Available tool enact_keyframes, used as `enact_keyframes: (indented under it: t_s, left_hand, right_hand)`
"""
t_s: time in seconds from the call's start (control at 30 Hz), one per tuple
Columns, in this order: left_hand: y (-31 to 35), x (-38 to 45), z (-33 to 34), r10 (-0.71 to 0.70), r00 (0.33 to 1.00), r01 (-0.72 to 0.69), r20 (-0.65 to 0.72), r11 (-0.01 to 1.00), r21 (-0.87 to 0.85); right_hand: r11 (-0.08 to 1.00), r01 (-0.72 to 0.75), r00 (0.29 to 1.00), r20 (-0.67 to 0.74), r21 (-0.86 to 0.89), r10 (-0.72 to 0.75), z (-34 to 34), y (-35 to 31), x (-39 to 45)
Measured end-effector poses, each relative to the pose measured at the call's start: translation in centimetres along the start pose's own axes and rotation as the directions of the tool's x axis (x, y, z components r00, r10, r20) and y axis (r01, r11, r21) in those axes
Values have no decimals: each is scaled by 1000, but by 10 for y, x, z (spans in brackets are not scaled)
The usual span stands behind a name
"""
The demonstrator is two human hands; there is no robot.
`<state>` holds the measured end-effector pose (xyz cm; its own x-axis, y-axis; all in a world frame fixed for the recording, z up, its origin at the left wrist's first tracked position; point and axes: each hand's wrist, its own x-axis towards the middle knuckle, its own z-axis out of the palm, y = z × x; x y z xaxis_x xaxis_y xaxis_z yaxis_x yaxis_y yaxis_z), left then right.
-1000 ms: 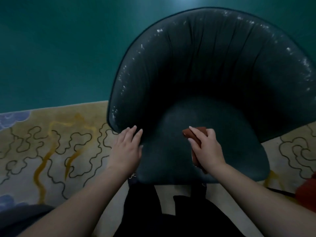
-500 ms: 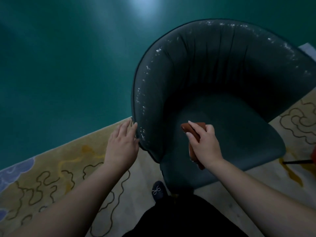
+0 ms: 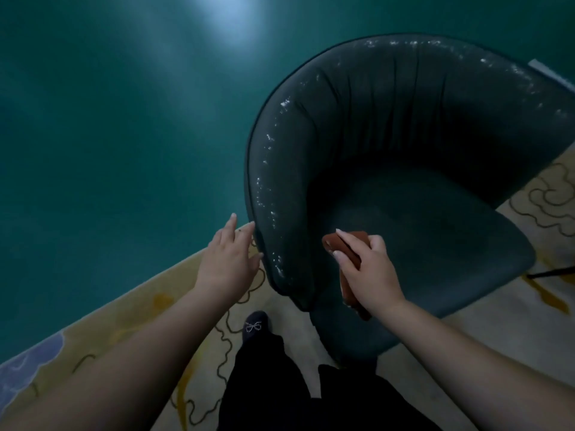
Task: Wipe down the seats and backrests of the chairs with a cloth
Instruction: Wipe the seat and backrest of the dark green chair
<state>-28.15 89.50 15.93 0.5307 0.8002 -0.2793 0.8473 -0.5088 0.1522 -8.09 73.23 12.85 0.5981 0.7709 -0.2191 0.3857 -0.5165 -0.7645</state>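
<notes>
Dark teal tub chair [image 3: 404, 144] stands at 2 o'clock, its backrest rim flecked with pale wear marks. Right hand [image 3: 370, 272] grips a folded rust-brown cloth [image 3: 351, 244] over the seat's near-left edge. Left hand [image 3: 230, 259], at 9 o'clock of the cloth, has straight fingers touching the backrest's outer left side. Patterned rug [image 3: 149, 309] lies beneath; one dark shoe [image 3: 255, 326] at 6 o'clock.

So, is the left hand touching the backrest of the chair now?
Cannot tell. In the head view the left hand is open, its fingertips right at the outer edge of the chair's backrest, but the dim picture shows neither clear contact nor a clear gap.
</notes>
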Motion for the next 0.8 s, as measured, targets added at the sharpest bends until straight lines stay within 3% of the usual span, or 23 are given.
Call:
enact_keyframes:
  t_s: [0.2, 0.4, 0.67, 0.8]
  left_hand:
    - [-27, 35, -1, 134, 986, -121, 103, 984, -128]
    - [-34, 46, 4, 318, 938, -295, 137, 941, -167]
    - [-32, 44, 14, 298, 953, -279, 57, 936, -217]
    - [-35, 44, 17, 288, 957, -273, 36, 935, -227]
  right_hand:
    - [988, -140, 978, -150, 66, 148, 54, -17, -7]
    - [957, -264, 903, -319, 122, 289, 91, -39, -24]
    - [921, -343, 827, -405, 186, 390, 99, -38, -40]
    - [935, -237, 837, -433, 264, 334, 121, -45, -40]
